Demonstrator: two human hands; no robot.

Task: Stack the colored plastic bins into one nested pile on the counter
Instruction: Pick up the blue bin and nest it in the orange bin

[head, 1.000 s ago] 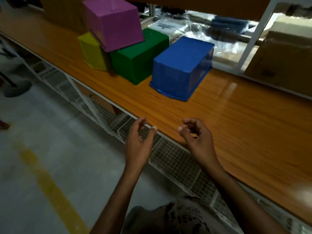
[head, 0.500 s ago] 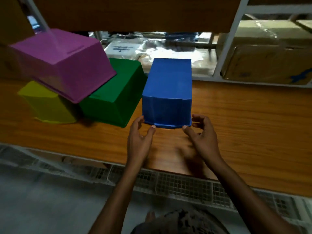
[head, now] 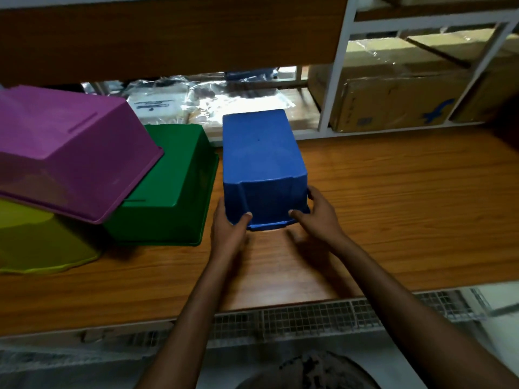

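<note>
A blue bin lies upside down in the middle of the wooden counter. My left hand grips its near left corner, thumb on the front wall. My right hand grips its near right corner, fingers curled round the side. To the left a green bin also sits upside down. A purple bin leans tilted across the green one and a yellow bin at the far left.
A white shelf frame stands behind the counter with cardboard boxes and clear plastic bags. A dark wooden board hangs overhead. Wire mesh runs under the counter's front edge.
Both hands have moved forward from in front of the counter and taken hold of the blue bin's near corners. The view has swung to face the counter squarely.
</note>
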